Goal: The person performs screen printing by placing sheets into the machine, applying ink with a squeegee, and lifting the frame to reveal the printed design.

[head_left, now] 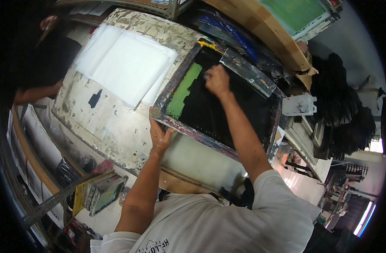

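A screen-printing workshop. A paint-spattered counter (117, 122) carries an ink-stained printing screen frame (188, 126) and a stack of white sheets (125, 63); a second green mesh screen (296, 12) leans on wooden shelving (260, 29), with dark garments (340, 97) hanging nearby.

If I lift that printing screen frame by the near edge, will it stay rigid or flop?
Probably rigid: the screen frame has thick straight bars, and the left hand steadies it by one edge alone. The dark mesh likely gives under pressure. Paint smears on the bars might make the grip slippery.
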{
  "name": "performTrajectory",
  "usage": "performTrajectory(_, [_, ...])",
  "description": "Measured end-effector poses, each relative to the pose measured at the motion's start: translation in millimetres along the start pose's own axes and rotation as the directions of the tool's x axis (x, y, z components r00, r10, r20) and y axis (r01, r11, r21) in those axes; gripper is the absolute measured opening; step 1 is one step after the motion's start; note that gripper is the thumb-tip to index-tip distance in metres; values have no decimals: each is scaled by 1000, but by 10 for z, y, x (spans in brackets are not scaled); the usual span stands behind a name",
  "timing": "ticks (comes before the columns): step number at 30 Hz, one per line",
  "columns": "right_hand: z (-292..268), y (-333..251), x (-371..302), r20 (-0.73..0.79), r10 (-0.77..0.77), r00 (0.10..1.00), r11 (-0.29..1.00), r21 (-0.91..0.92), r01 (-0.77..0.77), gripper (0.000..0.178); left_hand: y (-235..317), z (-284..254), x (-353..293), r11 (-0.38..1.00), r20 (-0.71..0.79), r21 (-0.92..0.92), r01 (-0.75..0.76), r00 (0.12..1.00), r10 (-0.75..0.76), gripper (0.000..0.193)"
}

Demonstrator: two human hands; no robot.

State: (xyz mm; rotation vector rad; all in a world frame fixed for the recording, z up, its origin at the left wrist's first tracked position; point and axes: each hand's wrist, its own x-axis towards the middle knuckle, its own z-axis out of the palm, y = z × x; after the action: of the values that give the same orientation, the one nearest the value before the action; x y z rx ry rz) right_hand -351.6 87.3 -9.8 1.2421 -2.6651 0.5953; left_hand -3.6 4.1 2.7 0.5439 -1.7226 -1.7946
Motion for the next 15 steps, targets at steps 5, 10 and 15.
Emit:
performTrajectory(5, [-774,-1001,-56,193,-64,979,996,75,50,10,68,-70,-36,992,-123,112,-51,990,65,111])
performTrajectory(10, [-940,-1351,-1000,330,-444,833,871,377,315,8,39,-80,-58,992,-123,122,-41,991,56,110])
performTrajectory(15, [-734,-359,-416,112,-70,991,996,-43,75,16,79,-48,18,989,-94,132,-60,993,73,108])
